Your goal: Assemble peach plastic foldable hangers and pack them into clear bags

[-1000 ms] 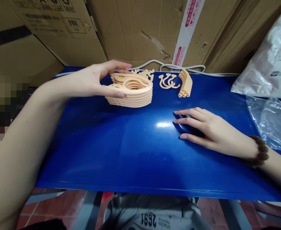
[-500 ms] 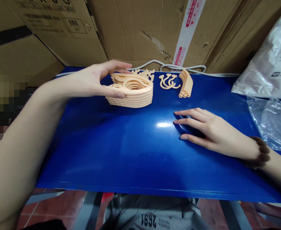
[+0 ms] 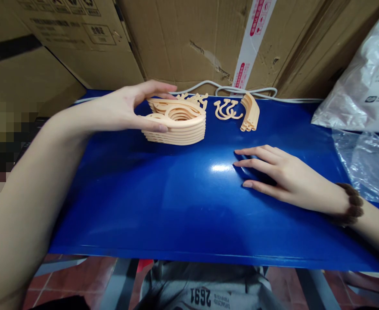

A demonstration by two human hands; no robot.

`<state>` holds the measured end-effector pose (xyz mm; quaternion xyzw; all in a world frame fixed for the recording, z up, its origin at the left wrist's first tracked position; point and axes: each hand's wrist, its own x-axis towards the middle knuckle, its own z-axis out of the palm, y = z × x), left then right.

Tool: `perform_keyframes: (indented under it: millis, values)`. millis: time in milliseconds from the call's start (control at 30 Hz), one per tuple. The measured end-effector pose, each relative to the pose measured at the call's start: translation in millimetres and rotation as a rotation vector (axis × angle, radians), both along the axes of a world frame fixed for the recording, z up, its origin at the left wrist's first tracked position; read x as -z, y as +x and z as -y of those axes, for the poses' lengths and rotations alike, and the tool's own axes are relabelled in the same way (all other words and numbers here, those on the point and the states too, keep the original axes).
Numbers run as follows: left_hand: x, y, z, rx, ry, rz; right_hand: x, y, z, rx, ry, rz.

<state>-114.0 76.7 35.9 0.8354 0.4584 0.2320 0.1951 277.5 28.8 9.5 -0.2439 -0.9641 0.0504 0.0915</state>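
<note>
My left hand (image 3: 126, 107) is at the left end of a stack of cream plastic hanger pieces (image 3: 186, 135), thumb along the near side and fingers over the far side. The pieces lie flat on one another, with teardrop-shaped openings. Fingers spread, my right hand (image 3: 283, 176) lies palm down on the blue table (image 3: 163, 206), holding nothing. Beyond its fingertips are several cream S-shaped hooks (image 3: 228, 110) and a bundle of curved cream tubes (image 3: 250, 114). More small cream parts (image 3: 197, 99) show behind the stack, partly hidden by it.
Cardboard boxes (image 3: 183, 47) stand along the table's back edge. A white cable (image 3: 257, 91) runs in front of them. At the right lie a white plastic bag (image 3: 357, 90) and clear plastic film (image 3: 367, 163). The table's near edge is just before my lap.
</note>
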Motion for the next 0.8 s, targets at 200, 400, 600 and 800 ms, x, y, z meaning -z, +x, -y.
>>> perform_keyframes:
  millis: [200,400,600,800]
  values:
    - [-0.2,-0.4,0.0,0.005,0.006,-0.011,0.0,-0.1,0.0,0.005,0.001,0.003]
    - [-1.1,0.3,0.6,-0.002,-0.017,0.0,-0.2,-0.5,0.3,0.016,-0.008,0.005]
    - [-0.9,2.4,2.7,0.003,-0.04,0.014,-0.5,-0.2,0.5,0.018,-0.018,0.001]
    - [-4.7,-0.7,-0.6,-0.015,-0.003,0.088,-0.6,-0.3,-0.1,0.012,-0.015,0.004]
